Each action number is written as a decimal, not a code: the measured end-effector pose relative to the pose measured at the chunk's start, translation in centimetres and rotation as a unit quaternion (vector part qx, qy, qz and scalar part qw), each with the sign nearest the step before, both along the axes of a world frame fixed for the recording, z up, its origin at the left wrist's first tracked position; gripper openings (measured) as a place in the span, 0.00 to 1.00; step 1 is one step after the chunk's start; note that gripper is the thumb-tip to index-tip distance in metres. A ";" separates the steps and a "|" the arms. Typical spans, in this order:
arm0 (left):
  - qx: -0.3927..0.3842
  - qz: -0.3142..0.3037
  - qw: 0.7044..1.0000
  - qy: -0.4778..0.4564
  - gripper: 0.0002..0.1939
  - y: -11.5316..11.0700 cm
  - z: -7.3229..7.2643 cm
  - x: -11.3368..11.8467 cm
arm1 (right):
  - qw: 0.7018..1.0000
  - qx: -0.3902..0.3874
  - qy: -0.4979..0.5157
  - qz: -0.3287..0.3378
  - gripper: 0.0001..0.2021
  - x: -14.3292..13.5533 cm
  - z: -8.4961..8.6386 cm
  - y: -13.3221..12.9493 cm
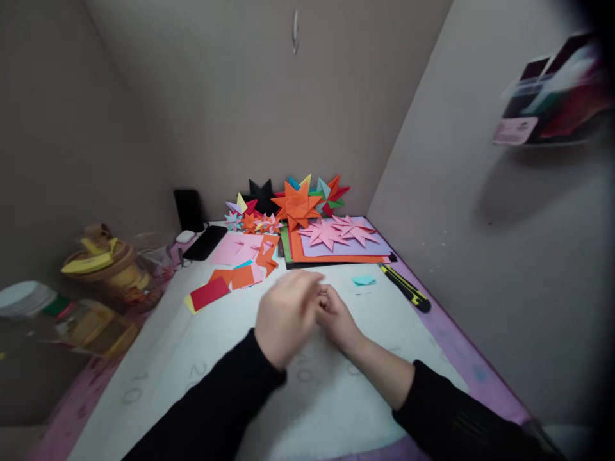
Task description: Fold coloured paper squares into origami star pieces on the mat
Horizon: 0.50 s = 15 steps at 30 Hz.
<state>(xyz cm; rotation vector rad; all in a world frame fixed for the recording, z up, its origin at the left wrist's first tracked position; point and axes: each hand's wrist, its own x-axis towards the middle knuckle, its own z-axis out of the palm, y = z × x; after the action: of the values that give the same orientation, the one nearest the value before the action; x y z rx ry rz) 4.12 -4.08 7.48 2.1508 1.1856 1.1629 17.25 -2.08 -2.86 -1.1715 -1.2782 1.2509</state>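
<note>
My left hand (288, 314) is curved over the middle of the table, its back toward me and slightly blurred by motion. Its fingers are bent together and meet the fingertips of my right hand (337, 318). The right fingers are curled in a pinch. Whatever lies between the two hands is hidden behind them. A small folded turquoise paper (364, 280) rests to the right, beyond my right hand. Closest on the left are a red paper rectangle (210, 294) and an orange paper square (242, 277).
Folded paper stars (298, 203) lean at the back wall, and pink stars (327, 234) lie on stacked coloured sheets (346, 258). A yellow-black utility knife (406, 288) lies at the right edge. Left stand a phone (206, 242), a basket (103, 259) and a plastic jar (96, 326).
</note>
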 end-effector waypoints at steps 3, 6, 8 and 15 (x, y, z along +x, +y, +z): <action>-0.114 0.049 0.992 -0.037 0.14 4.4 -5.0 -2.1 | 0.999 0.039 -0.009 -0.007 0.11 0.3 0.1 1.2; -0.234 -0.024 0.968 -0.085 0.15 7.1 -8.6 -2.7 | 0.994 0.059 -0.070 0.052 0.11 0.1 0.2 3.3; -0.272 -0.070 0.955 -0.096 0.14 7.8 -9.5 -3.0 | 0.989 0.065 -0.099 0.085 0.10 -0.1 0.2 4.5; -0.335 -0.042 0.937 -0.087 0.13 6.6 -9.8 -4.2 | 0.989 -0.001 -0.095 0.117 0.10 0.4 -0.7 3.7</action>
<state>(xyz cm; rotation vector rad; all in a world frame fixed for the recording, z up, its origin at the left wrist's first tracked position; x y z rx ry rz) -0.08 2.53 -2.32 1.5321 1.1771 0.7406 17.61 1.57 -3.55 -1.1902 -1.5930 1.3338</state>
